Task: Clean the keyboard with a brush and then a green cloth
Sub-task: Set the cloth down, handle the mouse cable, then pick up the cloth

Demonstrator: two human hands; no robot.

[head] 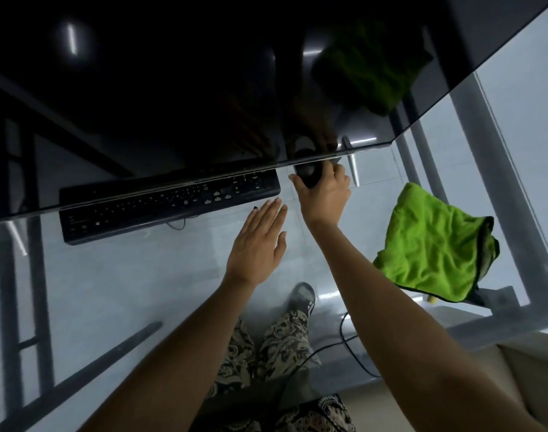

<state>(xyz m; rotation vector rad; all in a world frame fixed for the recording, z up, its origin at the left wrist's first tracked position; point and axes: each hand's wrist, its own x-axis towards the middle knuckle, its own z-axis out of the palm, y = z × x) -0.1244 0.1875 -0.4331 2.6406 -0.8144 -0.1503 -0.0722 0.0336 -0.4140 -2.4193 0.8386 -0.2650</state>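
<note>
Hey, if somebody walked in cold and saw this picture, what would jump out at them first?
Probably the bright green cloth, crumpled on the glass table at the right. Next, the right hand gripping a dark rounded object by the monitor's lower edge, with the left hand flat and open beside the black keyboard, which the monitor half hides.
</note>
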